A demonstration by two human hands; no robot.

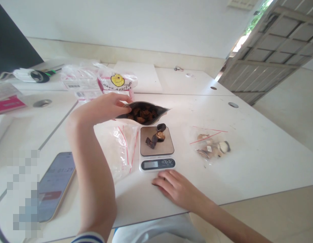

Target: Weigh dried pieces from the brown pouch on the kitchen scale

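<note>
My left hand holds the rim of an open dark pouch full of brown dried pieces, just behind a small kitchen scale. A few dark pieces lie on the scale's platform. My right hand rests flat on the white table in front of the scale's display, fingers spread, holding nothing. An empty clear zip bag lies left of the scale.
A filled clear zip bag with pale pieces lies right of the scale. A phone showing a timer sits at the near left. Packets, one with a smiley print, lie behind. A door stands at the right.
</note>
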